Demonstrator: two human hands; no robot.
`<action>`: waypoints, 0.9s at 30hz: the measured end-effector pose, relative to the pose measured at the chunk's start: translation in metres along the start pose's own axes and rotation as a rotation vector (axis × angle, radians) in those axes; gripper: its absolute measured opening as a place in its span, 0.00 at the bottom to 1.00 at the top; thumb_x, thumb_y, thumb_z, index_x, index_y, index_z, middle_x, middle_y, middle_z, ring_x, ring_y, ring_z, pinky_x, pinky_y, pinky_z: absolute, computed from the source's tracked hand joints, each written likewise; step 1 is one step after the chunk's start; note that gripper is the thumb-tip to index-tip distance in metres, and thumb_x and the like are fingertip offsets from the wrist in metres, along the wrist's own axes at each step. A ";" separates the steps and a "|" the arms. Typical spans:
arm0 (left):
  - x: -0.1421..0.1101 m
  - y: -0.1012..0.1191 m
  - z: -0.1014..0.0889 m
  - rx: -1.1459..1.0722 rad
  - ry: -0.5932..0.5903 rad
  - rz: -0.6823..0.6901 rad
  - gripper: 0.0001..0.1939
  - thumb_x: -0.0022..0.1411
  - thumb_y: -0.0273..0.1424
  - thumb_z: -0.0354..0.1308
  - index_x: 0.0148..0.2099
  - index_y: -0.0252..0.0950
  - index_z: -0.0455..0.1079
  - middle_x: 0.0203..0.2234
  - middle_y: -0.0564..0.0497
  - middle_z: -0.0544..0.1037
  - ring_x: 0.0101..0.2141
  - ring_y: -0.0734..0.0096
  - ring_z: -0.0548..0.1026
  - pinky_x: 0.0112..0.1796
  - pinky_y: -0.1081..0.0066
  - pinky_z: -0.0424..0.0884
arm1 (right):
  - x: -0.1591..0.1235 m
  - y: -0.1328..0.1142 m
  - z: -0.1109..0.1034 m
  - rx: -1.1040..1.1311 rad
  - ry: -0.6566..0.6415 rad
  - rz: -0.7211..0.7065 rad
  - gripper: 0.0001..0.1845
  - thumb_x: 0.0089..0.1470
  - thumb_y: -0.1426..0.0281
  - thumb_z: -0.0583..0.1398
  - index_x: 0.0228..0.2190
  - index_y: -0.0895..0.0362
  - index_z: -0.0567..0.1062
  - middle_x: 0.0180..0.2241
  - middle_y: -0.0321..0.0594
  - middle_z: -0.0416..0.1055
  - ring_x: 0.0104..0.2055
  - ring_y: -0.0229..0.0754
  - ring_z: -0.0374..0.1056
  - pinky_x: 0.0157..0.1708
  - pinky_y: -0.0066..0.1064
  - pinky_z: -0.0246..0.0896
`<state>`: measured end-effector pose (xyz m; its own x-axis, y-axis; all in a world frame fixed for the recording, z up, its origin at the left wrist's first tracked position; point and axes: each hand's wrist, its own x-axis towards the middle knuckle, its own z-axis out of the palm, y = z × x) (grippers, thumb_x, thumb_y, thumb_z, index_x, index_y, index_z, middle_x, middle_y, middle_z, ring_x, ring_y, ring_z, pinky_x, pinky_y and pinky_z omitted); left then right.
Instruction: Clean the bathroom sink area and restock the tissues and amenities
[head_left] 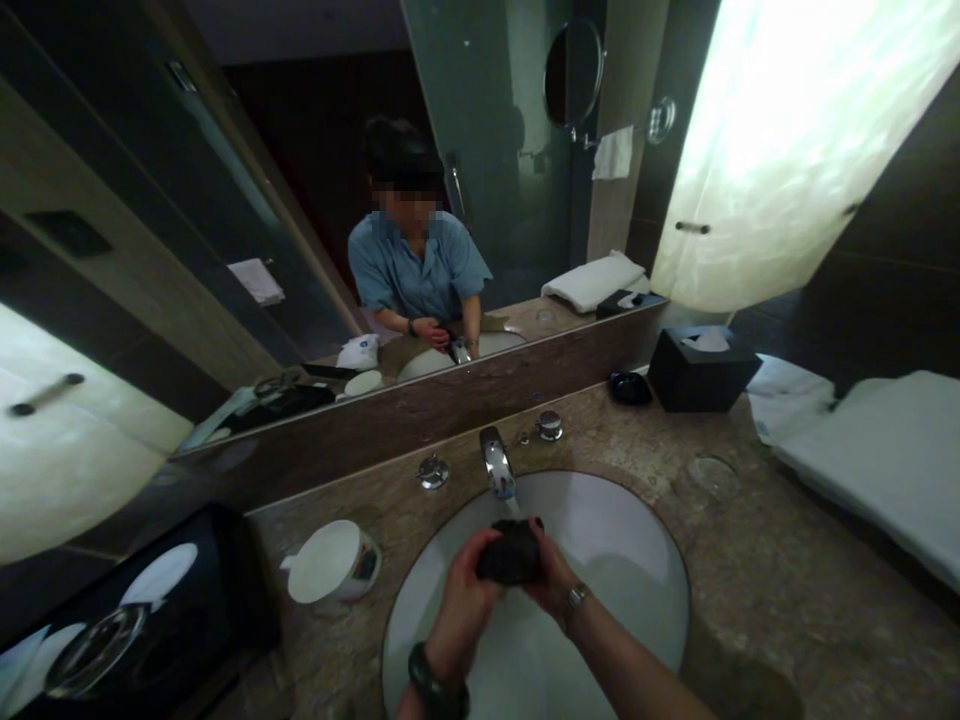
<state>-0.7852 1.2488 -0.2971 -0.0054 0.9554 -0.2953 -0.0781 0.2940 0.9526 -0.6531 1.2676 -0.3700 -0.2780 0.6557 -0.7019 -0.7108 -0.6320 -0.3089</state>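
Black, or nearly so, and too dim to identify, one lumpy object (513,552) sits between two hands over the 11 o'clock part of a white oval basin (626,545), whose 6 o'clock rim is cut off. The left hand (470,578) curls partway round the object's 9 o'clock side, the right hand (553,575) round its 3 o'clock side; their undersides are hidden. One curved chrome tap (497,463) stands just beyond, near two round chrome knobs (433,471). One white handled mug (330,565) stands at the basin's 9 o'clock, one black tissue box (703,375) between 1 and 2. White folded cloth (889,455), cropped by the picture's edge, lies toward 2 o'clock.
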 end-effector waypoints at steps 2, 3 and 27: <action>0.038 0.005 -0.002 -0.015 0.117 -0.082 0.21 0.36 0.27 0.56 0.38 0.36 0.73 0.32 0.51 0.77 0.38 0.61 0.71 0.40 0.68 0.66 | -0.020 0.003 0.005 0.022 0.024 0.028 0.20 0.62 0.55 0.53 0.34 0.58 0.75 0.25 0.37 0.76 0.22 0.34 0.68 0.18 0.23 0.55; 0.056 0.002 0.000 -0.002 0.143 -0.117 0.18 0.36 0.27 0.55 0.35 0.36 0.73 0.29 0.51 0.76 0.36 0.61 0.71 0.39 0.67 0.66 | -0.029 0.004 0.008 0.038 0.040 0.053 0.20 0.61 0.54 0.55 0.33 0.58 0.75 0.24 0.37 0.76 0.21 0.35 0.67 0.17 0.24 0.54; 0.049 -0.087 0.016 -0.398 0.084 -0.440 0.32 0.51 0.52 0.62 0.51 0.37 0.71 0.45 0.37 0.78 0.43 0.46 0.78 0.37 0.53 0.75 | -0.051 0.030 -0.015 -0.839 0.123 -0.435 0.40 0.50 0.52 0.64 0.59 0.52 0.58 0.57 0.52 0.67 0.54 0.56 0.68 0.50 0.49 0.67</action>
<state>-0.7624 1.2707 -0.3936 0.0346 0.7357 -0.6765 -0.4582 0.6132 0.6435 -0.6510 1.2090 -0.3530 0.0058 0.8854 -0.4649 -0.0271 -0.4646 -0.8851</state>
